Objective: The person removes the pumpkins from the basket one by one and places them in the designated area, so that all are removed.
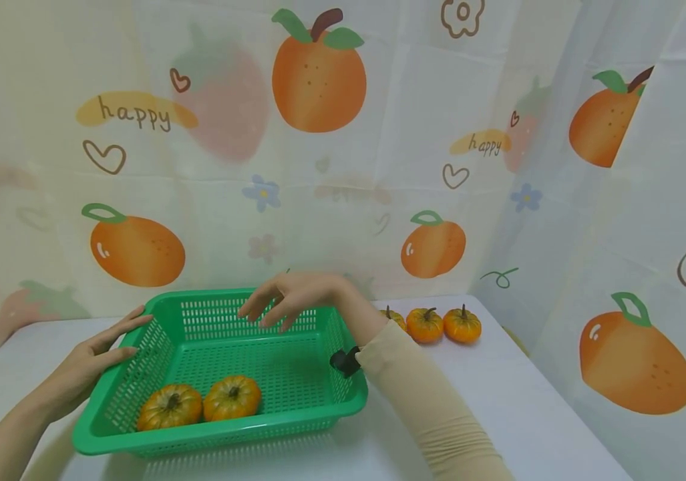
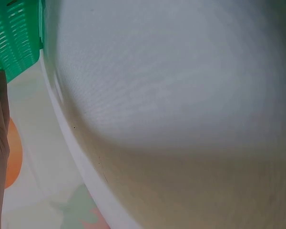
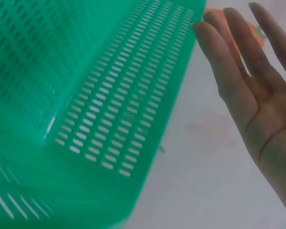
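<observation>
Basket [image 1: 282, 424]: green plastic, rectangular, its walls and floor pierced with rows of slots; it stands on the white worktop [image 1: 517, 407].
Left pumpkin [image 1: 168, 415] and right pumpkin [image 1: 232, 401]: inside the basket at 7 and 6 o'clock, side by side; squat, ribbed, glossy, orange-yellow tinged green, with stubby stems.
Pumpkin row [image 1: 425, 326]: three more on the worktop, between 2 and 3 o'clock from the basket; the one nearest the arm is partly hidden.
Left hand [image 1: 93, 357]: at the basket's rim between 9 and 10 o'clock; grip loose, fingers extended and touching the rim.
Right hand [image 1: 297, 298]: above the basket towards 1 o'clock; grip relaxed and well spread, holding nothing.
Sleeve [image 1: 439, 407]: beige, gathered in wrinkles.
Sheet [image 1: 379, 153]: creased, printed with oranges, strawberries, hearts and flowers.
Writing: "happy" on the sheet at 10 and 2 o'clock.
</observation>
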A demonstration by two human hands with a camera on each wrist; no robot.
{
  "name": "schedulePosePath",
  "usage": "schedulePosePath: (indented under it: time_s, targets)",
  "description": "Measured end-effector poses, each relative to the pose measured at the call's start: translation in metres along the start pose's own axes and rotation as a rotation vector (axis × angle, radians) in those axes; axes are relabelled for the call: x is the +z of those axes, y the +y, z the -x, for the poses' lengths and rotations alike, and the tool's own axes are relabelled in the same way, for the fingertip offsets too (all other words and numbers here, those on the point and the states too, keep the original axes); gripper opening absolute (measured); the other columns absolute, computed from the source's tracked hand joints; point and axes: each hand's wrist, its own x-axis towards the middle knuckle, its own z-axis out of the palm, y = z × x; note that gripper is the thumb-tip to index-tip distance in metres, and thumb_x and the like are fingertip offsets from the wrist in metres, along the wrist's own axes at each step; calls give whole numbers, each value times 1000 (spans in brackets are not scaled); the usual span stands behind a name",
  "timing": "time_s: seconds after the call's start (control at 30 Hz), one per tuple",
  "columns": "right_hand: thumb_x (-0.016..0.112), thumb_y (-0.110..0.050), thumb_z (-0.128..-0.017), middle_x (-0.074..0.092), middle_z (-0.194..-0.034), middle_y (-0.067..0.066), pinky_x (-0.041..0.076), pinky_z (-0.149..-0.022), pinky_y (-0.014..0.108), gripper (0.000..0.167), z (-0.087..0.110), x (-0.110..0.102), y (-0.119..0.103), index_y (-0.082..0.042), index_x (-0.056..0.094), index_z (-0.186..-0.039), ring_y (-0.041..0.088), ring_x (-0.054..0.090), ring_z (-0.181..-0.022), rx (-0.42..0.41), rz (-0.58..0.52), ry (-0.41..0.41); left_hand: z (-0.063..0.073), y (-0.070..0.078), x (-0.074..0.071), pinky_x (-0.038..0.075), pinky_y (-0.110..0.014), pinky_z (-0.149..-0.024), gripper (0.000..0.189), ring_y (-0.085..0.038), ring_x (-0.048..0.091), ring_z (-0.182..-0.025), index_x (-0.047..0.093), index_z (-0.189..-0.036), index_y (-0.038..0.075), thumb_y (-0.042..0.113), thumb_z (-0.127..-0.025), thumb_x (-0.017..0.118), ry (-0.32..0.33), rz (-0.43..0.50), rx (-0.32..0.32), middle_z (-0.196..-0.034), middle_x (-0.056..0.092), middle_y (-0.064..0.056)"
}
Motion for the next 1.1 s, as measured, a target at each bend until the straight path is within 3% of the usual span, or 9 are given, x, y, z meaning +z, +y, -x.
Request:
schedulePosePath:
  time_s: [0.3, 0.47, 0.63, 0.87, 1.1]
  targets:
    - [66, -16, -94, 59, -137, 0, 58, -91, 33, 47, -18, 12, 2, -16, 56, -140, 8, 59, -119, 40, -37, -45, -1, 3, -1, 42, -5, -86, 57, 30, 19, -122, 22, -159, 18, 13, -105, 42, -17, 31, -23, -162, 8, 33]
    - [69, -14, -92, 60, -137, -2, 57, -91, 33, 49, -29, 20, 6, -17, 57, -139, 2, 58, -117, 42, -64, -71, 0, 4, -1, 35, -2, -86, 57, 30, 14, -124, 22, -159, 19, 15, -106, 42, -11, 15, -34, -164, 5, 30]
    - [73, -13, -88, 61, -135, -4, 57, -92, 35, 52, -41, 28, 9, -20, 58, -138, 6, 59, -120, 59, -88, -88, 1, 4, 0, 34, -2, -86, 56, 29, 13, -125, 22, -159, 20, 15, -106, 41, -11, 20, -39, -164, 4, 28]
    - [73, -12, -88, 52, -148, 8, 56, -95, 36, 56, -55, 43, 9, -19, 56, -140, 14, 54, -131, 106, -38, -146, 3, 4, 0, 35, -3, -84, 57, 31, 13, -124, 21, -159, 18, 16, -106, 41, -22, 27, -45, -165, 2, 28]
    - [74, -11, -86, 50, -150, 7, 55, -96, 34, 59, -63, 53, 10, -20, 54, -142, 16, 51, -136, 159, -14, -173, 1, 4, -1, 33, -3, -83, 57, 30, 12, -125, 22, -159, 20, 15, -106, 41, -13, 15, -49, -164, 4, 29]
